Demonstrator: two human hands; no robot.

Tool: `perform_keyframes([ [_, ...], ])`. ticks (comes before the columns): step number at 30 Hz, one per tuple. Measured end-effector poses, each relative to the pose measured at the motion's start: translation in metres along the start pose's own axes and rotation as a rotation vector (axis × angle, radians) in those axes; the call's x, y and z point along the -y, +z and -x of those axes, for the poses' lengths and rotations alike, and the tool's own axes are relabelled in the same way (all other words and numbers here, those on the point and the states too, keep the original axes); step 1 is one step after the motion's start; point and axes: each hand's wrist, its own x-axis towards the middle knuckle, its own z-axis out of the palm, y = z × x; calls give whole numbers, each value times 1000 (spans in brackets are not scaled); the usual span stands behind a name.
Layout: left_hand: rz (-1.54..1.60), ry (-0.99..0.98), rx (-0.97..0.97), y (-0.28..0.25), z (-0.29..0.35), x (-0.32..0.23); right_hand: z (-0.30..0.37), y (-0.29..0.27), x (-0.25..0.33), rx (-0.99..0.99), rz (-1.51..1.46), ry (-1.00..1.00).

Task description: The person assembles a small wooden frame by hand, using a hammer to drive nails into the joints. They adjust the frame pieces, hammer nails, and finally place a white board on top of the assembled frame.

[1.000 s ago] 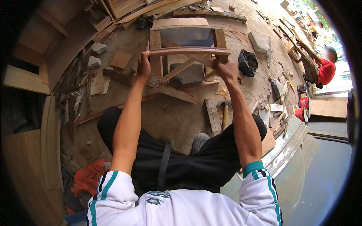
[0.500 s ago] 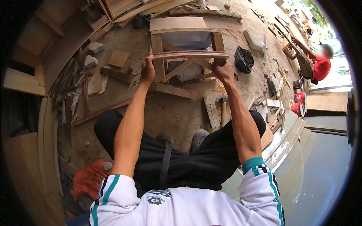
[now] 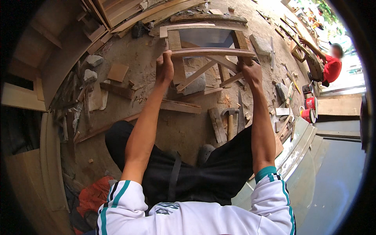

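Note:
Out in front of me I hold a wooden frame [image 3: 211, 52] with a curved rail across its near end and diagonal braces below it. My left hand [image 3: 165, 70] is closed on the left end of that rail. Around the rail's right end, my right hand [image 3: 251, 73] is wrapped, its fingers partly hidden behind the wood. A thin pale board [image 3: 163, 32] shows edge-on at the frame's far left corner. Beneath the braces lies a grey stone [image 3: 194, 84]. A hammer [image 3: 231, 119] is on the ground below my right hand, beside a wood block [image 3: 217, 124].
Wood scraps and a long plank [image 3: 181, 106] lie on the dirt floor. Stones [image 3: 94, 60] are at the left, by a wooden cabinet [image 3: 47, 78]. Red cans [image 3: 309, 114] stand at the right. Farther back, a person in a red shirt [image 3: 333, 70] sits near some wood.
Both hands have shifted right with the frame, which has tilted so its far pale board turns from broad face to edge. More of the hammer and a saw blade is now uncovered.

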Motion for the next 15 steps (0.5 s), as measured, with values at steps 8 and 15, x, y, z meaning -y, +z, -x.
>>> perform_keyframes([
  [8, 30, -12, 81, 29, -20, 51, -34, 13, -38, 2, -17, 49],
  [15, -10, -89, 86, 29, 3, 42, -32, 21, -68, 68, -144, 38],
])
